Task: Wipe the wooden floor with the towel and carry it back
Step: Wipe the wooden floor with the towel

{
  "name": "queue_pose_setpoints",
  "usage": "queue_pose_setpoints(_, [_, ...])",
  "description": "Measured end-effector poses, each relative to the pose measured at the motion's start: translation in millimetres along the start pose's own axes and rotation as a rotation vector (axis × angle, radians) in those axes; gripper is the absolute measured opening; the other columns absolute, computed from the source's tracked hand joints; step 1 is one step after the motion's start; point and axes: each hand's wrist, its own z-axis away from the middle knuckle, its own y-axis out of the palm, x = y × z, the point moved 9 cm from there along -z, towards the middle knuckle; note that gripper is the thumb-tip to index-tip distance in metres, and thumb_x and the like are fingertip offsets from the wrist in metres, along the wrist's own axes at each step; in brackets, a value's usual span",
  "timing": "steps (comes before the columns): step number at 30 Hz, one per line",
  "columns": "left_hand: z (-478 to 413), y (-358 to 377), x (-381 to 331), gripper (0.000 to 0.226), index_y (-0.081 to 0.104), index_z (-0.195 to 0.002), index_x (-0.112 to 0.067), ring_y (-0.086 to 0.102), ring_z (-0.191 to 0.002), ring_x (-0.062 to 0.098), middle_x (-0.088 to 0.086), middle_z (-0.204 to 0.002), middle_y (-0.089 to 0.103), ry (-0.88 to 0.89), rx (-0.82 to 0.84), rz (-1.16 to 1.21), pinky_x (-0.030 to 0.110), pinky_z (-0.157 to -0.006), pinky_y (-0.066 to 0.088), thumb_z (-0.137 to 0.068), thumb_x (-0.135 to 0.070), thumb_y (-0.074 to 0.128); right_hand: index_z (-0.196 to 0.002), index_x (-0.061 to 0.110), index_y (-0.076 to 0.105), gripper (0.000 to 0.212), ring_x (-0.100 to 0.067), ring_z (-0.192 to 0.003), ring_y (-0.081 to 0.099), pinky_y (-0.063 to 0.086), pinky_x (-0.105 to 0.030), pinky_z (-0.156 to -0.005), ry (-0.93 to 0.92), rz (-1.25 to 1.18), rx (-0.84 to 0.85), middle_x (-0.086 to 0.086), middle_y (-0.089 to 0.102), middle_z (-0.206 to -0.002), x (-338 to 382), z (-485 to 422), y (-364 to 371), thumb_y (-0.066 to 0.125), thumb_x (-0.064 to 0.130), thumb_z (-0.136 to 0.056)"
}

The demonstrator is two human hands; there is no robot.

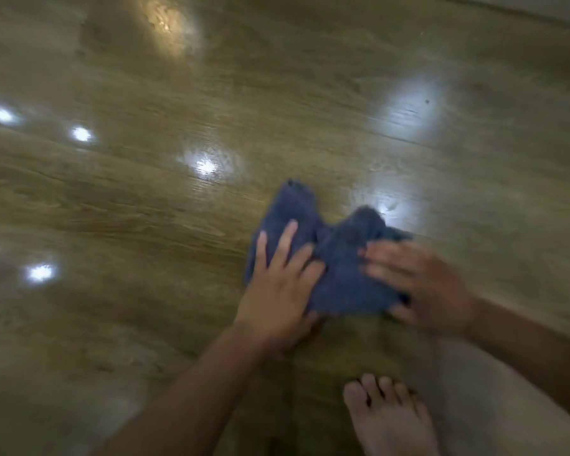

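The blue towel (339,258) lies bunched and crumpled on the wooden floor (145,199), in the lower right part of the head view, with one corner pointing away from the person and another lump rising beside it. Both hands press down on it, flat and with fingers spread, not clenched around the cloth. The left hand (278,284) covers the towel's left side, its palm at the near edge and partly on the boards. The right hand (418,284), smeared by motion blur, rests on the towel's right side with fingers pointing left toward the other hand; the two are near each other but do not touch. A bare foot (389,419) stands on the floor just nearer the person than the towel. The glossy boards carry several bright light reflections (206,166), and a pale strip (540,8) runs along the floor's far right edge
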Motion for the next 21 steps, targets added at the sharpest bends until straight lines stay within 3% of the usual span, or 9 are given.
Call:
queue_pose_setpoints(3, [-128, -53, 56, 0.079, 0.035, -0.148, -0.02, 0.001, -0.153, 0.038, 0.007, -0.159, 0.028, -0.181, -0.036, -0.105, 0.066, -0.118, 0.003, -0.087, -0.069, 0.045, -0.138, 0.005, 0.051, 0.063, -0.036, -0.133, 0.049, 0.038, -0.052, -0.111, 0.25, 0.097, -0.119, -0.023, 0.055, -0.141, -109, -73, -55, 0.052, 0.033, -0.081])
queue_pose_setpoints(5, [-199, -91, 91, 0.076, 0.031, -0.151, -0.021, 0.001, -0.152, 0.038, 0.005, -0.161, 0.025, -0.287, -0.004, -0.027, 0.066, -0.118, 0.008, -0.091, -0.063, 0.051, -0.144, 0.004, 0.047, 0.069, -0.038, -0.139, 0.044, 0.028, -0.042, -0.12, 0.434, 0.089, -0.159, -0.022, 0.049, -0.148, -172, -125, -90, 0.05, 0.031, -0.081])
queue_pose_setpoints(7, [-224, -112, 107, 0.073, 0.037, -0.147, -0.016, 0.013, -0.15, 0.04, 0.01, -0.156, 0.033, -0.338, -0.005, -0.013, 0.064, -0.117, 0.018, -0.092, -0.06, 0.054, -0.146, 0.009, 0.047, 0.065, -0.034, -0.142, 0.041, 0.023, -0.03, -0.12, 0.564, 0.039, -0.194, -0.018, 0.047, -0.15, -192, -160, -106, 0.052, 0.023, -0.083])
queue_pose_setpoints(9, [-188, -106, 101, 0.072, 0.042, -0.141, -0.01, 0.026, -0.145, 0.04, 0.015, -0.148, 0.043, -0.294, -0.081, -0.063, 0.062, -0.115, 0.023, -0.088, -0.058, 0.055, -0.143, 0.008, 0.051, 0.061, -0.035, -0.14, 0.043, 0.027, -0.037, -0.121, 0.602, -0.019, -0.207, -0.018, 0.05, -0.148, -156, -154, -91, 0.054, 0.015, -0.082])
queue_pose_setpoints(12, [-42, -57, 56, 0.064, 0.048, -0.13, -0.008, 0.03, -0.145, 0.043, 0.018, -0.137, 0.052, -0.191, -0.296, 0.037, 0.067, -0.115, 0.021, -0.078, -0.041, 0.061, -0.14, 0.007, 0.055, 0.063, -0.035, -0.144, 0.038, 0.033, -0.054, -0.115, 0.522, -0.08, -0.125, -0.017, 0.048, -0.149, -27, -65, -26, 0.063, 0.02, -0.079])
queue_pose_setpoints(15, [81, 7, -9, 0.045, 0.053, -0.113, -0.019, 0.023, -0.15, 0.035, 0.009, -0.126, 0.059, -0.082, -0.114, 0.095, 0.065, -0.114, 0.022, -0.074, -0.041, 0.062, -0.124, 0.015, 0.059, 0.05, -0.032, -0.144, 0.039, 0.038, -0.057, -0.108, 0.225, -0.159, 0.098, -0.01, 0.053, -0.146, 76, 9, 33, 0.057, 0.053, -0.092])
queue_pose_setpoints(17, [89, 23, -14, 0.037, 0.053, -0.105, -0.024, 0.025, -0.148, 0.033, 0.006, -0.12, 0.064, -0.066, -0.035, 0.111, 0.061, -0.116, 0.02, -0.076, -0.046, 0.06, -0.112, 0.019, 0.057, 0.046, -0.028, -0.139, 0.045, 0.043, -0.052, -0.101, -0.004, -0.167, 0.191, -0.005, 0.055, -0.14, 64, -8, 34, 0.045, 0.061, -0.096])
queue_pose_setpoints(19, [58, 7, 10, 0.04, 0.05, -0.11, -0.023, 0.025, -0.147, 0.033, 0.006, -0.125, 0.059, -0.046, -0.052, 0.108, 0.06, -0.118, 0.016, -0.081, -0.051, 0.057, -0.11, 0.017, 0.054, 0.047, -0.028, -0.131, 0.048, 0.04, -0.044, -0.104, -0.19, -0.09, 0.205, -0.005, 0.052, -0.134, 33, -52, 19, 0.038, 0.059, -0.099])
queue_pose_setpoints(21, [2, -26, 57, 0.052, 0.051, -0.119, -0.017, 0.03, -0.145, 0.04, 0.014, -0.128, 0.056, -0.043, -0.163, 0.064, 0.065, -0.117, 0.017, -0.085, -0.056, 0.054, -0.113, 0.011, 0.055, 0.051, -0.031, -0.129, 0.048, 0.035, -0.043, -0.108, -0.18, -0.014, 0.127, -0.013, 0.054, -0.133, -23, -110, 2, 0.039, 0.057, -0.099])
